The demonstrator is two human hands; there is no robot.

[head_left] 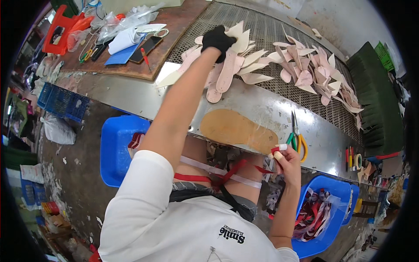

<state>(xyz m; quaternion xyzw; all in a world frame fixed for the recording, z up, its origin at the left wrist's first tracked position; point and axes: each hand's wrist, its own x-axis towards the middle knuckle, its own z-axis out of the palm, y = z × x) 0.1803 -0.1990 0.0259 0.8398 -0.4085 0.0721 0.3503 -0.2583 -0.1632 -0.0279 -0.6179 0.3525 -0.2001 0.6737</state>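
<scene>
My left hand (219,43), in a black glove, reaches far over the workbench onto a pile of pale pink insoles (225,74) with cream pointed flaps. Its fingers blend into the dark glove, so whether they grip a piece cannot be told. Near the bench's front edge my bare right hand (288,163) is closed, pinching the end of a red ribbon (276,151); white tape wraps one finger. More red ribbon (235,170) and a white strip (196,163) lie across my lap. Left of that hand, a tan sole-shaped board (235,129) lies flat on the metal bench top.
Scissors (297,139) with green and yellow handles lie right of the board. A second insole pile (305,72) rests on the mesh. Blue tubs stand at left (114,150) and right (325,244), the right one holding red and white strips. A phone (146,48) lies on the wooden board.
</scene>
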